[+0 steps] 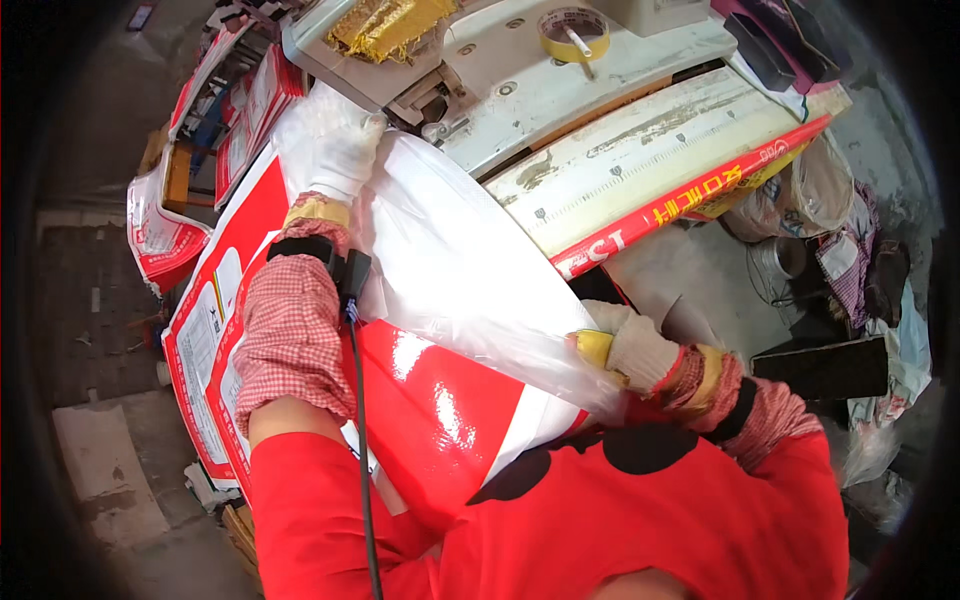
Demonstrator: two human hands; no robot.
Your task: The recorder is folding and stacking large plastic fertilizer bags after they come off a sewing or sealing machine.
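A large red and white woven bag (440, 410) lies across my front, with a thin clear plastic liner (490, 345) showing along its edge. My left hand (340, 155), in a white knit glove, is closed on the bag's far left corner beside the machine. At the other end of that edge, my right hand (635, 345) grips the bag and liner; its glove has a yellow patch at the fingertips. The fingertips of both hands are partly hidden.
Beyond the bag stands a pale machine bed (530, 80) bearing a roll of yellowish tape (573, 35) and a yellow cloth (385, 25). More printed bags (255, 120) are stacked at left. A dark box (825, 368) sits at right. A black cable (362, 450) runs from my left wrist.
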